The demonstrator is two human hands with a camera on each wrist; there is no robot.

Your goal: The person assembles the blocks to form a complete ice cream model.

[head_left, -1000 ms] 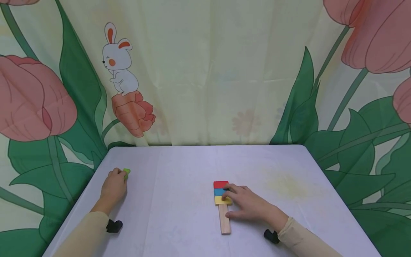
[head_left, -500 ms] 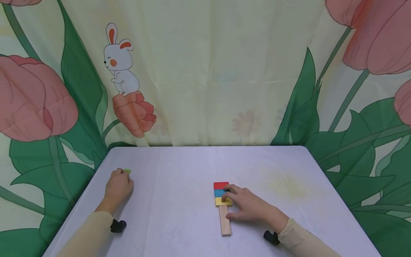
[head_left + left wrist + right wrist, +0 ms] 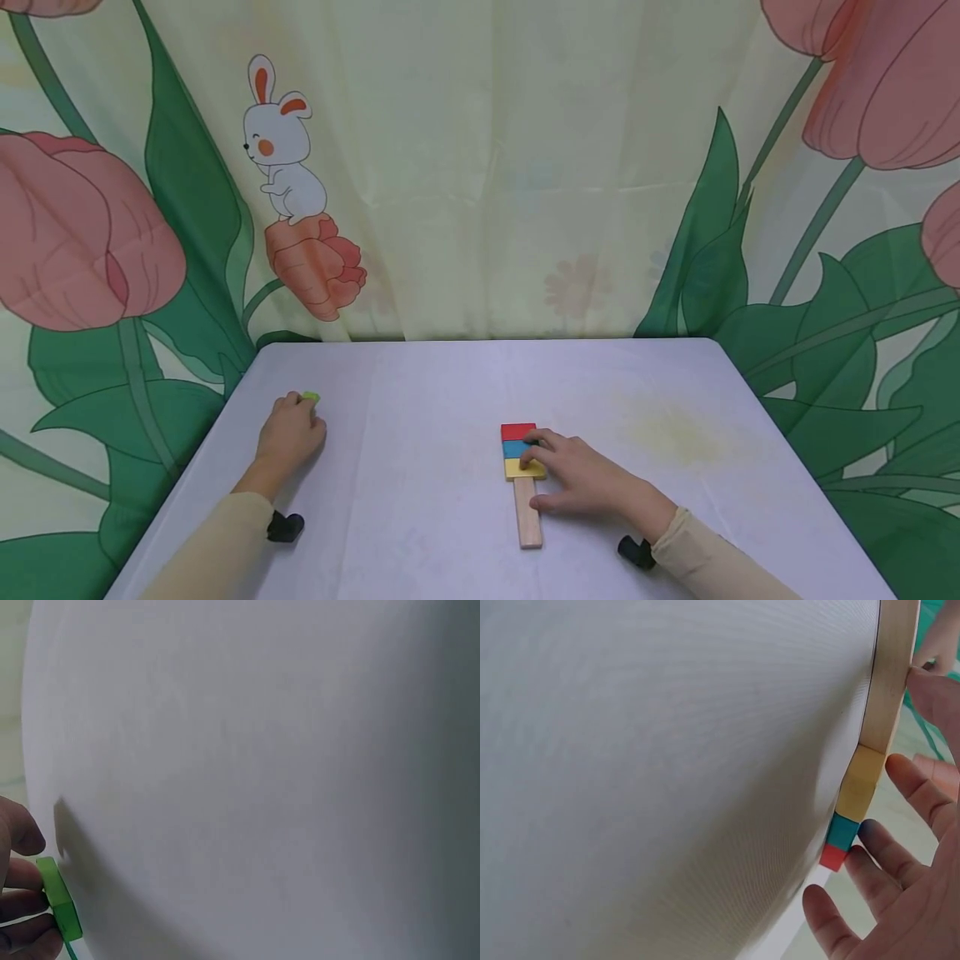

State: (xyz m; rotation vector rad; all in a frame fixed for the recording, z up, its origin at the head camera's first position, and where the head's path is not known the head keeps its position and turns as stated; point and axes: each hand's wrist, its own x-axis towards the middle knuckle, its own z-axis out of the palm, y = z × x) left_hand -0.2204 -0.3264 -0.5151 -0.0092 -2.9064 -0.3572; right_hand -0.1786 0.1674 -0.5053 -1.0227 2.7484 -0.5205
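Note:
In the head view, my left hand point(image 3: 291, 433) grips a small green block point(image 3: 311, 396) at the table's left side. The left wrist view shows that green block point(image 3: 60, 900) against the fingers, its far end bare. My right hand point(image 3: 581, 475) lies with spread, slightly bent fingers over a row of blocks. Red block point(image 3: 517, 431), blue block point(image 3: 513, 449) and yellow block point(image 3: 516, 471) sit one against another, and a long plain wooden block point(image 3: 527, 517) runs toward me from the yellow one. In the right wrist view, fingertips touch the yellow block point(image 3: 861, 780) and blue block point(image 3: 843, 832).
A white cloth covers the table point(image 3: 412, 467). Behind it hangs a curtain point(image 3: 480, 183) printed with tulips and a rabbit. A black wrist device point(image 3: 286, 527) sits at the left cuff, and another black wrist device point(image 3: 636, 552) at the right cuff.
My left hand has moved a little to the right, carrying the green block with it. The right hand and the row of blocks have stayed in place.

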